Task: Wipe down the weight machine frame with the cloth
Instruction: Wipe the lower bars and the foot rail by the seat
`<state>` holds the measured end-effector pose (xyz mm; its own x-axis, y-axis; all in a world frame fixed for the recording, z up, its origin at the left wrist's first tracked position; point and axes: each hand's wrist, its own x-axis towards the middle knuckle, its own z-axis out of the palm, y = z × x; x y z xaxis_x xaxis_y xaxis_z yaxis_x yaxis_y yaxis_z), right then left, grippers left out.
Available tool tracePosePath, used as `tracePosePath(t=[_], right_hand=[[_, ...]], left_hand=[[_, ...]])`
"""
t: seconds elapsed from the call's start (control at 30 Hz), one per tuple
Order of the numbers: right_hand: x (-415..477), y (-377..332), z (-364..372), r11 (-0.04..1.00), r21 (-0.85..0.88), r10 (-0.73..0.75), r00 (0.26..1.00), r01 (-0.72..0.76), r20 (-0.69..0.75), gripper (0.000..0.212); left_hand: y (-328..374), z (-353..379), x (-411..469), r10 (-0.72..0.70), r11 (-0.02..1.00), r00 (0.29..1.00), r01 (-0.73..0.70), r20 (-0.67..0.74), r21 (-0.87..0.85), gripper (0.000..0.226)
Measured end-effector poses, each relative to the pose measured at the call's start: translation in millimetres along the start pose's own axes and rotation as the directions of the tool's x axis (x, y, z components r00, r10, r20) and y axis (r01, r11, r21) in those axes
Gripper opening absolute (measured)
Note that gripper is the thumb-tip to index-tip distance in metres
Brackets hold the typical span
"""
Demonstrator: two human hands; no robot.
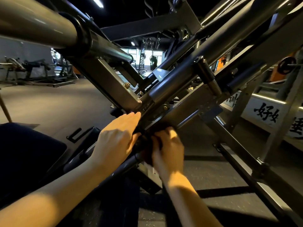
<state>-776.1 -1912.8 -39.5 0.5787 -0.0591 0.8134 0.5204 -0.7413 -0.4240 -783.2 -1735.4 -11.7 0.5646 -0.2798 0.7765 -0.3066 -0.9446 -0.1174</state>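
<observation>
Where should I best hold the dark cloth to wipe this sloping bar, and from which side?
Hold the dark cloth bunched round the sloping bar, coming from the right as the right hand does; the round tube probably lets a wrapped grip slide along it.

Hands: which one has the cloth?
The right hand grips the dark cloth against the frame; the left hand lies flat on the frame, fingers straight, and holds nothing.

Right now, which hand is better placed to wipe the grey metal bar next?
Probably right hand: it grips the dark cloth against the grey metal frame bar. Left hand lies flat, empty.
</observation>
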Motion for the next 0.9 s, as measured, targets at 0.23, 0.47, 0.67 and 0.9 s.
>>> tracePosePath(t=[0.23, 0.47, 0.67, 0.9], right_hand=[[72.0, 26.4, -78.9, 0.954, -0.301, -0.044, 0.982, -0.014, -0.184, 0.021], [54.0, 19.8, -48.8, 0.996, -0.06, 0.053, 0.962, -0.072, -0.269, 0.018], [65.3, 25.6, -85.3, 0.968, -0.253, -0.027, 0.992, -0.004, -0.122, 0.022], [109.3, 25.6, -110.3, 0.959, -0.22, 0.076, 0.908, -0.181, -0.412, 0.028]], left_hand=[[4.7, -2.8, 3.8, -0.077, 0.996, 0.987, 0.068, 0.139, 0.064, 0.07], [13.5, -3.1, 2.8, 0.006, 1.0, 0.99, -0.009, -0.141, -0.019, 0.047], [7.6, 9.4, -0.3, -0.038, 0.998, 0.997, 0.034, -0.074, -0.052, 0.057], [16.6, 0.0, 3.2, -0.108, 0.994, 0.987, 0.108, 0.122, 0.003, 0.041]])
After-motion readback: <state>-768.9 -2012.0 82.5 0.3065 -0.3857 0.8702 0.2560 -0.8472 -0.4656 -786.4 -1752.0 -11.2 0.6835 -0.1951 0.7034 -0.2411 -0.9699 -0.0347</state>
